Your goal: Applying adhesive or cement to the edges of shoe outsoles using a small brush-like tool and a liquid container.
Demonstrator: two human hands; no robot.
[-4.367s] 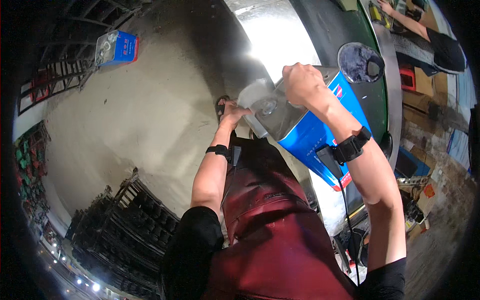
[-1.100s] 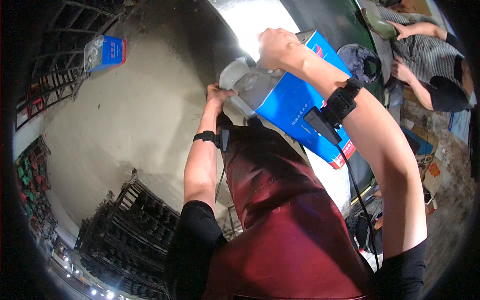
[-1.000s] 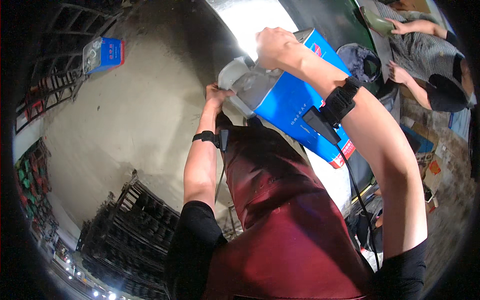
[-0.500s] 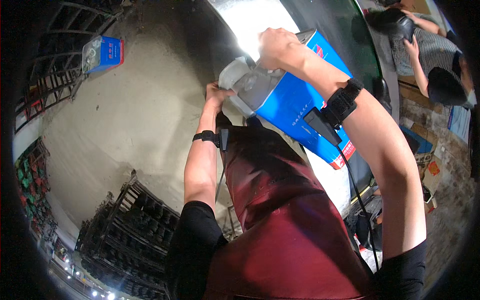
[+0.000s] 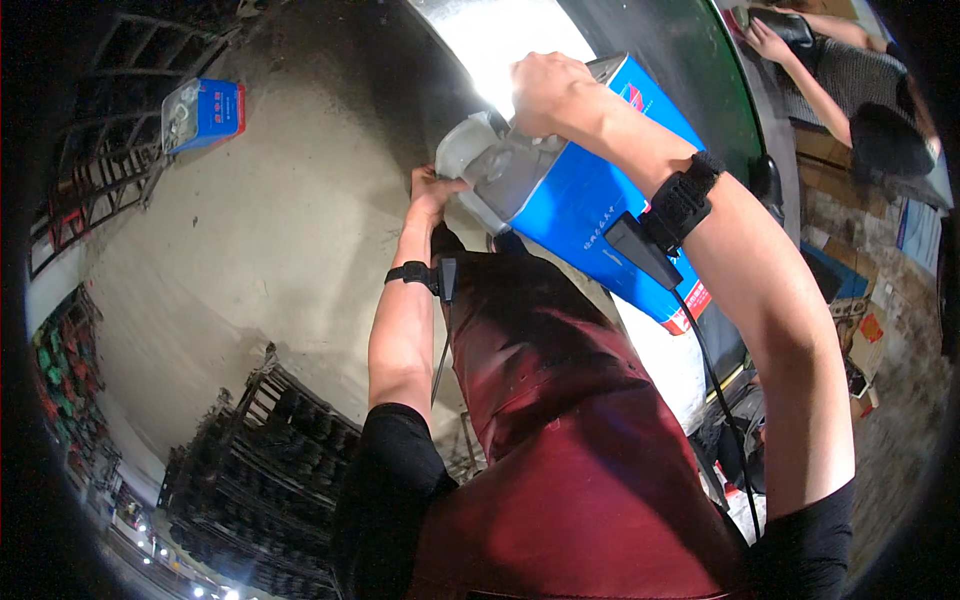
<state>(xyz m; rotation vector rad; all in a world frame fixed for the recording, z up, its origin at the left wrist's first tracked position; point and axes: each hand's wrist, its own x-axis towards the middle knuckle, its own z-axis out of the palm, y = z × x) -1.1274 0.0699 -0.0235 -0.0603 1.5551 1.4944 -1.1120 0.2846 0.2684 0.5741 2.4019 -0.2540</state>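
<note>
A large blue tin with a red-and-white band lies tilted in front of me, its open mouth toward the left. Grey and whitish contents show inside, too unclear to name. My right hand is closed at the upper rim of the tin; its fingertips are hidden. A whitish translucent plastic tub sits against the mouth. My left hand grips the tub's left edge, thumb pointing toward the tin. Both forearms wear black straps with small black devices and cables.
A dark work surface with a glaring light patch lies beyond the tin. At right, a co-worker holds a dark object. Another blue tin stands on the floor, far left. Black racks stand lower left.
My hands and the tilted tin stay almost in place, with a very slight upward shift in the picture. The co-worker's hands and dark object have moved up and left.
</note>
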